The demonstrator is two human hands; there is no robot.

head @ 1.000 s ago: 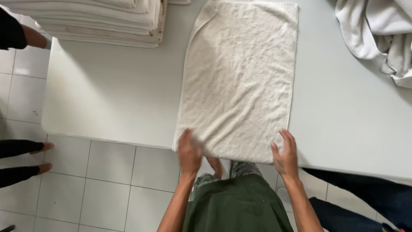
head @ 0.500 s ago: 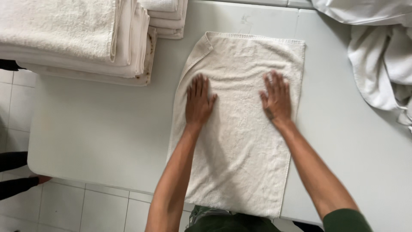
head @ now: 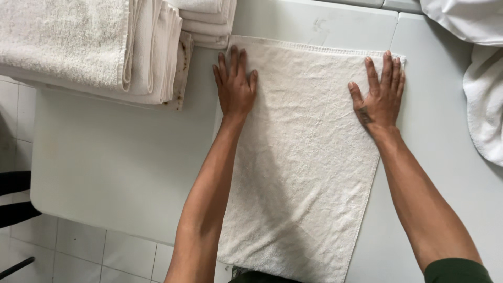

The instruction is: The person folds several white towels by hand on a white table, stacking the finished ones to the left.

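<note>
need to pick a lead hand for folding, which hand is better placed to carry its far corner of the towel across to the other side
Slightly the right hand: its fingertips lie at the far right corner of the towel. The left hand lies flat on the far left edge, short of its corner.

A second ago we had both hands at the near hem of the towel (head: 304, 157), pinching it where it hung off the table (head: 115, 157) edge. Half a second ago our palms lay flat on its middle. Now our left hand (head: 234, 84) and right hand (head: 380, 94) have slid to the far end — fingers spread, pressed flat just inside the two far corners, arms stretched out. The cloth looks smoother under them than before. Our view has moved forward too — the stack of folded towels (head: 89, 47) sits closer at upper left.
</note>
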